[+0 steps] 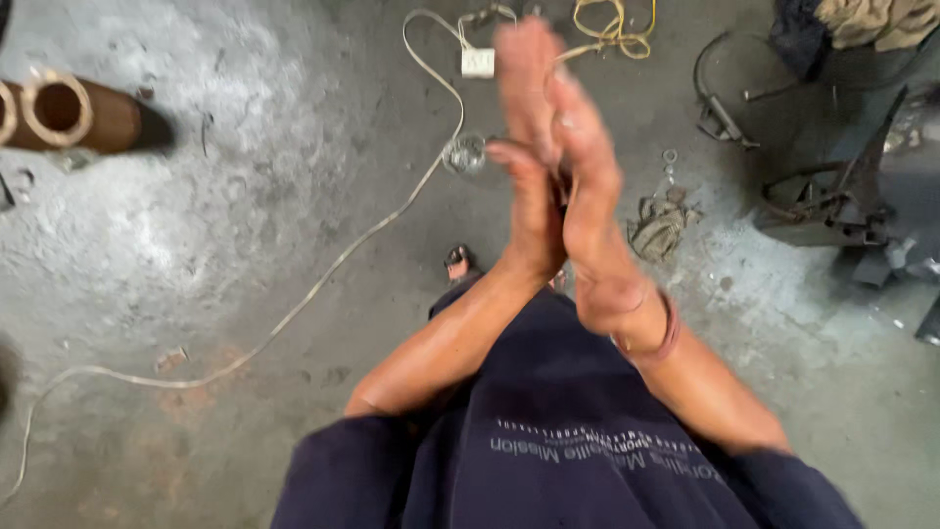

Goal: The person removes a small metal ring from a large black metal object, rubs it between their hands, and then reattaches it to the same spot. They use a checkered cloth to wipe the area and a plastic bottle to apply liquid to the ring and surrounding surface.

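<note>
Left hand (534, 211) and right hand (578, 186) pressed palm to palm, open, gripping nothing, frame centre. Brown pipes (69, 113) upper left, bores look empty.

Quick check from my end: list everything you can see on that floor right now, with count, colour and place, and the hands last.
concrete floor: one, grey, throughout
cable: one, whitish, left to top centre
socket block: one, white, top centre
yellow cord: one, coiled, top
pipe pieces: two ends seen, brown, upper left
rag: one, grey, centre right
metal tools: a dark pile, right
left hand: pressed palm to palm
right hand: blurred; red band on its wrist
</note>
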